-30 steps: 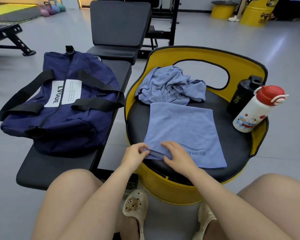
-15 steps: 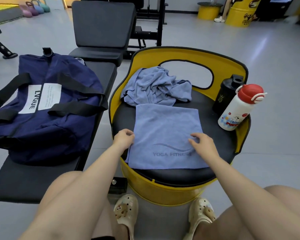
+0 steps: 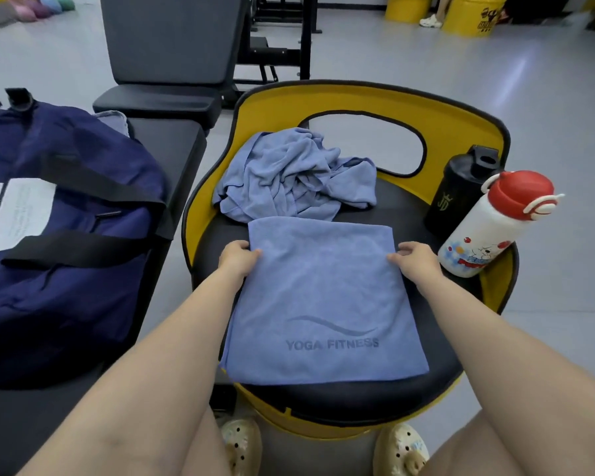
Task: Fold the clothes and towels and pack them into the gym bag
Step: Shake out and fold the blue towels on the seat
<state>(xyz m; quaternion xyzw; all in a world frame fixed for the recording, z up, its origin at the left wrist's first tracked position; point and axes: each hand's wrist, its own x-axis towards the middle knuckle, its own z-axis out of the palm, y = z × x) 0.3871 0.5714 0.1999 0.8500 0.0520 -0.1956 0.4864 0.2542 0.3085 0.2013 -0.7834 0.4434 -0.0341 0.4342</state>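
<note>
**folded towel held at both side edges**

folded towel [image 3: 323,300] lies flat on the seat [image 3: 423,207], its near edge at the seat's near rim. left hand [image 3: 238,258] grips its left edge, right hand [image 3: 415,260] its right edge, fingers curled on the cloth. crumpled cloth [image 3: 296,175] sits at the far edge. gym bag [image 3: 66,242] rests on the desk [image 3: 165,146], left.

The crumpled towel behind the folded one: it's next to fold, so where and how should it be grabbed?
Probably by the loose hem on the crumpled towel's left side, reaching over the folded towel from the near side. That edge lies flat and exposed on the seat, while the middle is bunched into ridges, and the black shaker bottle crowds the right.
</note>
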